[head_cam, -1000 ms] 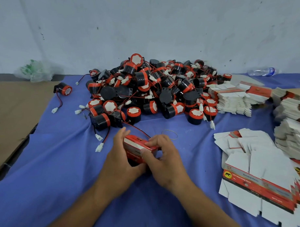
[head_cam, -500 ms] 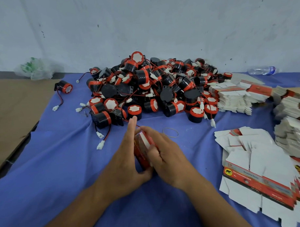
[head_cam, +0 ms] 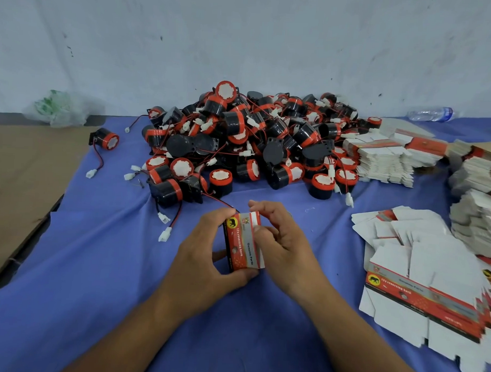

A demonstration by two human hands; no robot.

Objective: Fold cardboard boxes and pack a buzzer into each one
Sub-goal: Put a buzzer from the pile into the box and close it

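Observation:
A small red, grey and white cardboard box (head_cam: 243, 242) stands on end between both hands, printed face toward me. My left hand (head_cam: 205, 256) grips its left side and bottom, thumb under the lower edge. My right hand (head_cam: 281, 242) pinches its right edge near the top flap. A red wire runs from behind the box toward the pile of black and red buzzers (head_cam: 248, 141) heaped at the back of the blue cloth (head_cam: 96, 278). Whether a buzzer is inside the box is hidden.
Flat unfolded boxes (head_cam: 425, 275) lie spread at the right, with taller stacks (head_cam: 384, 160) behind and at the far right edge. One lone buzzer (head_cam: 108, 139) sits at the left. A plastic bag (head_cam: 57, 109) and a water bottle (head_cam: 433, 113) lie by the wall. Brown cardboard (head_cam: 25, 175) covers the left.
The box has been turned from lying flat to standing on end with its printed face toward me. Both hands shifted their hold around it.

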